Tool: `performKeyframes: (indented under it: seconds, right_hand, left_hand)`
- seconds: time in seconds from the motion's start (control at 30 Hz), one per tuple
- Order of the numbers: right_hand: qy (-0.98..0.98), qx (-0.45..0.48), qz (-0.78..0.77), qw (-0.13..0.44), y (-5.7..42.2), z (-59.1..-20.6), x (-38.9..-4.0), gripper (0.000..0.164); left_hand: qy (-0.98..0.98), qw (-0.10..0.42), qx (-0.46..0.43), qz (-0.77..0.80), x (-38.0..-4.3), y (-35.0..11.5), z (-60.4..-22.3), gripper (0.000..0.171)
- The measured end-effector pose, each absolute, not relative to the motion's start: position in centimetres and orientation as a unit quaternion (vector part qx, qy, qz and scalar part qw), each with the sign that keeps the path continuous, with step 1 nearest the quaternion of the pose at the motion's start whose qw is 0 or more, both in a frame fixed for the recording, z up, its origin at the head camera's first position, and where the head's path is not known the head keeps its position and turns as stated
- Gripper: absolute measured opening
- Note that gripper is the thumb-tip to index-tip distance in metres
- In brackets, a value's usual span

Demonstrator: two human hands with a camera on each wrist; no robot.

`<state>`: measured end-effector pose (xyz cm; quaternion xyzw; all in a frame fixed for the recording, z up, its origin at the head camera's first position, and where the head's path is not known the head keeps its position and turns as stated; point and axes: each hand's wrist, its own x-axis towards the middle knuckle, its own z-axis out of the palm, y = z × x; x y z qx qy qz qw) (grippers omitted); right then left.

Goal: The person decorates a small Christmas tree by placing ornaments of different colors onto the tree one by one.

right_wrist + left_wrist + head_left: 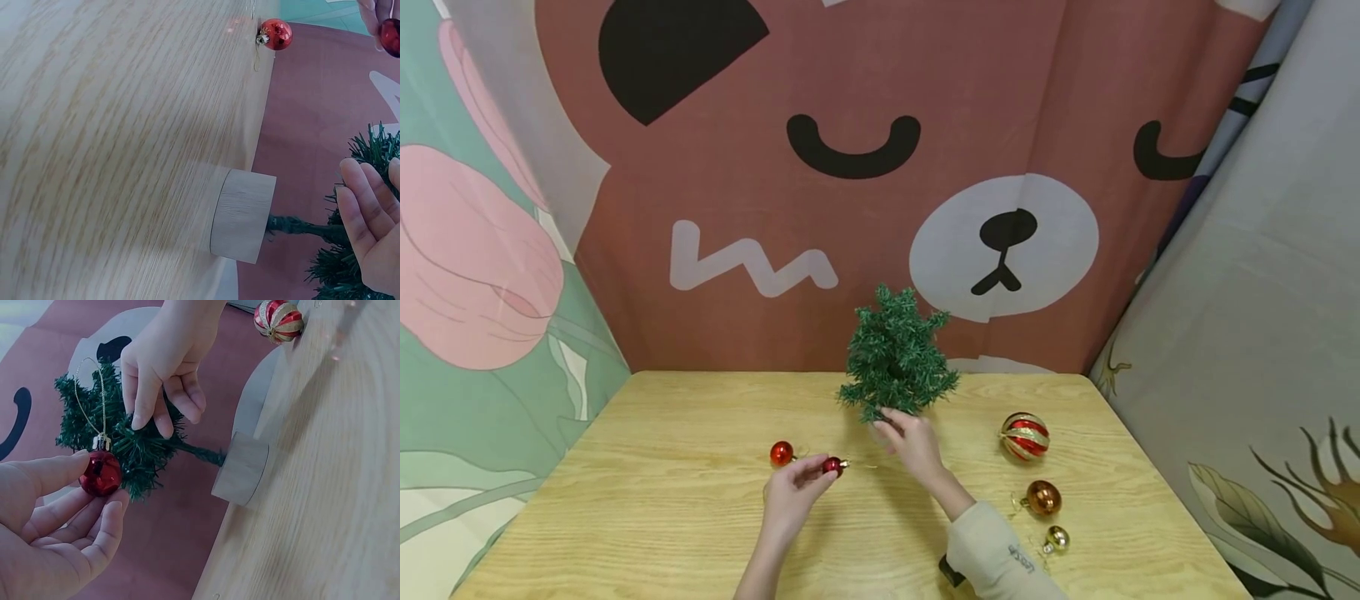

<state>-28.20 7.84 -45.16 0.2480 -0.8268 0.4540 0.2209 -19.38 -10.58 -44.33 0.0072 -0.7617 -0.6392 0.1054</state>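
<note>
A small red ball ornament (100, 474) with a gold cap and a thin gold loop is pinched between the thumb and fingers of my left hand (792, 498), above the table. My right hand (916, 450) reaches to the lower branches of a small green artificial Christmas tree (897, 354); its fingers (359, 215) are fairly straight and touch the foliage. Whether any twig lies between those fingertips is hard to see. The tree stands upright on a round wooden base (242, 469), which the right hand hides in the head view.
Another red ball ornament (782, 453) lies on the wooden table (685, 517), left of the tree. Toward the right lie a striped red and gold ball (1026, 437), a copper-coloured ball (1043, 498) and a small gold ball (1057, 537). A printed cloth (737, 192) hangs behind.
</note>
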Motion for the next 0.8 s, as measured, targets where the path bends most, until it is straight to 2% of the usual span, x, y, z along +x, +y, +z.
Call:
performKeyframes:
  seconds: [0.43,0.8]
  right_hand:
    - [-0.822,0.264,0.444,0.239,8.0,-45.5,-28.3,0.026]
    - [-0.817,0.256,0.468,0.221,8.0,-45.3,-27.9,0.027]
  left_hand:
    - [-0.754,0.112,-0.01,-0.647,-20.7,-10.1,-43.8,0.031]
    - [-0.748,0.118,0.004,-0.653,-21.5,-9.7,-43.7,0.034]
